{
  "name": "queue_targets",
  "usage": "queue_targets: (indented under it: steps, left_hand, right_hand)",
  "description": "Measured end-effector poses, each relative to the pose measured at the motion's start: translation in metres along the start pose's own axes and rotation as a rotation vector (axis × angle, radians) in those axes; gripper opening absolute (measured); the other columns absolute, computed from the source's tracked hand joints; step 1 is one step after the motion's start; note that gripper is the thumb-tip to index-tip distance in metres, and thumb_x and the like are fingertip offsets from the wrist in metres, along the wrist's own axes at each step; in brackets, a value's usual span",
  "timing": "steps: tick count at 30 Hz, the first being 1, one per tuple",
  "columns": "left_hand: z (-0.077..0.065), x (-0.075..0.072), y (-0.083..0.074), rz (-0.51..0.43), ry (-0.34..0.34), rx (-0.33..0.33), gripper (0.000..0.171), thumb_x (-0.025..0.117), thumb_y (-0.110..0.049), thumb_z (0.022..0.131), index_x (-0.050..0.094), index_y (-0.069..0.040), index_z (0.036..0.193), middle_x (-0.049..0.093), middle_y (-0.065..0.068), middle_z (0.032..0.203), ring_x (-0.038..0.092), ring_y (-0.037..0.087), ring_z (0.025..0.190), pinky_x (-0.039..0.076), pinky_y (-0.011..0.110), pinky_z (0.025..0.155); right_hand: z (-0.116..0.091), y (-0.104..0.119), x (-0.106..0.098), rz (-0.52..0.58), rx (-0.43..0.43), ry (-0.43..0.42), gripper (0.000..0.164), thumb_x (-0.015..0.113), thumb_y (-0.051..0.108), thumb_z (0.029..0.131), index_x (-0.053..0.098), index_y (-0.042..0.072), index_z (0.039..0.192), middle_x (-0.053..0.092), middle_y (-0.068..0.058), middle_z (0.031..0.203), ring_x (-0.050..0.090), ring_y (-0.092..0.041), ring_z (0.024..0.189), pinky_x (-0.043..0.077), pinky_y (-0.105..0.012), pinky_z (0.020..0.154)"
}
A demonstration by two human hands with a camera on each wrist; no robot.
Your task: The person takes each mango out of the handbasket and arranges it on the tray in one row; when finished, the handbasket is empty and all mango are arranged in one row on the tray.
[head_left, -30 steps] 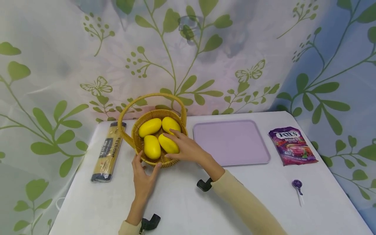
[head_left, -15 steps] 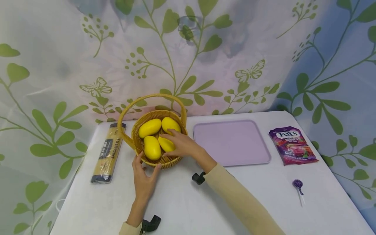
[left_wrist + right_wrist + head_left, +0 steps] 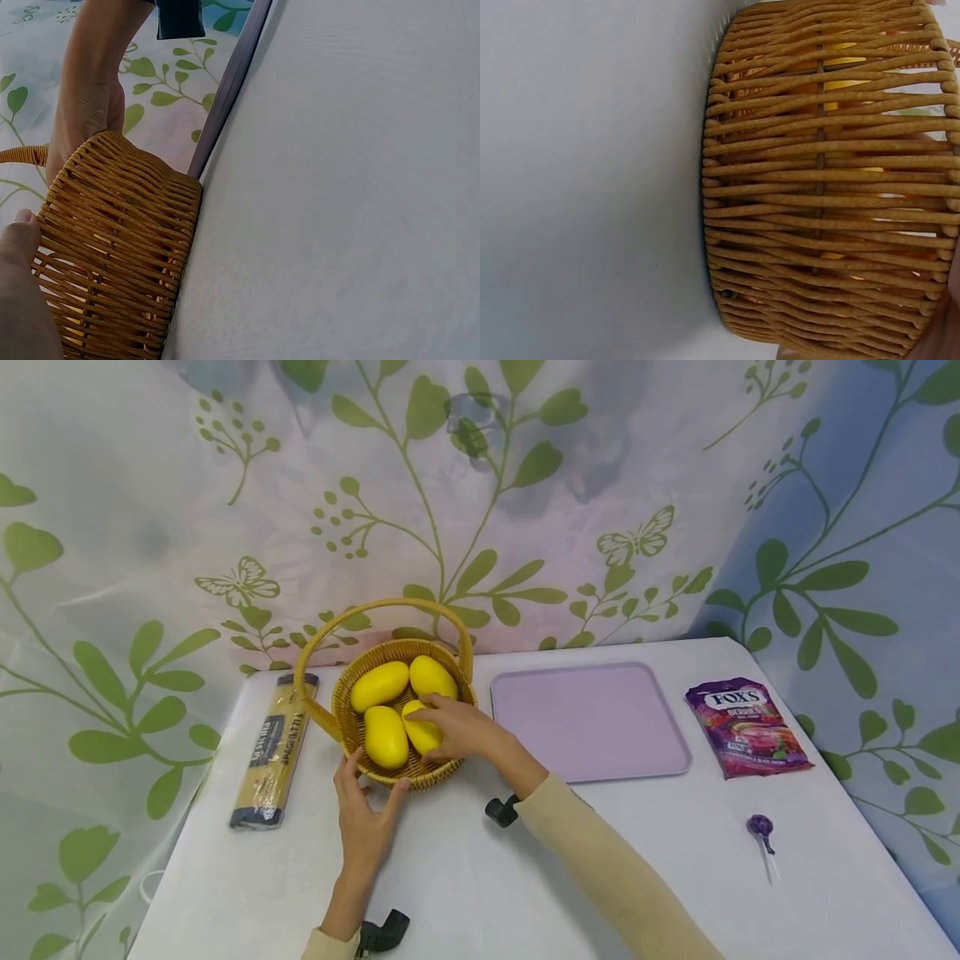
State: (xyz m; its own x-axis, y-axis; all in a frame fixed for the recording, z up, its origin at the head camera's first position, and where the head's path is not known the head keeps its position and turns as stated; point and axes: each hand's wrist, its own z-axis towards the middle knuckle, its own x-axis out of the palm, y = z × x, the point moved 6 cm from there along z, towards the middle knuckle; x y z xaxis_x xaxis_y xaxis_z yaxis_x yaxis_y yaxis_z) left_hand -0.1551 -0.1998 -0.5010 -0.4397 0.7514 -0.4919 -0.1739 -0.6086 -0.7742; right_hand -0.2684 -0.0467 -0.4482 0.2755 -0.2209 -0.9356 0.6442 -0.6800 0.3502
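Head: white table, leafy backdrop

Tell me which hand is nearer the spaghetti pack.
Left: the left hand touches the wicker basket, right of the spaghetti pack; the right hand, on a mango, is farther right.

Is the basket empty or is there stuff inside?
Not empty: the head view shows four yellow fruits inside the basket, the right hand gripping one.
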Motion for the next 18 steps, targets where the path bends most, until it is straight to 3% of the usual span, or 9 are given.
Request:
queue_targets:
  steps: [18]
  left_hand:
    - [0.0007,0.0005,0.002,0.0,0.004,-0.008,0.082,0.074,-0.033,0.078,0.029,-0.015,0.143,0.024,0.003,0.15,0.038,0.017,0.126,0.043,0.04,0.086]
  right_hand:
    - [0.0008,-0.0043,-0.0022,0.085,-0.021,-0.076,0.066,0.071,0.043,0.078,0.045,0.028,0.137,0.033,-0.007,0.148,0.043,-0.025,0.128,0.04,-0.041,0.101]
